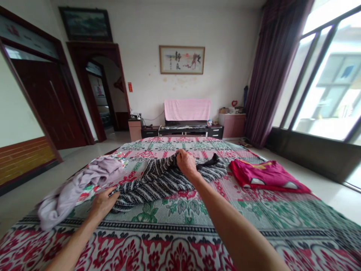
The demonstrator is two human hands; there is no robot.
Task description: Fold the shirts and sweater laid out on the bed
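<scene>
The right hand [185,162] is closed on the far edge of the striped top [163,180], bunching the cloth. The left hand [103,201] pinches the top's near corner, fingers together on the fabric. The top lies mid-bed, rumpled and only partly spread.

The work looks partway done. The red garment [265,174] to the right lies flat and folded, well apart. The striped top is in hand. The lilac garment [73,188] to the left is still a loose heap, touching the top's edge.

All lie on a bed [180,233] with a floral cover. Beyond it are a low cabinet under a pink cloth [187,109], a framed picture [182,59], dark doors [50,98], a purple curtain [275,71] and a big window [329,82].
</scene>
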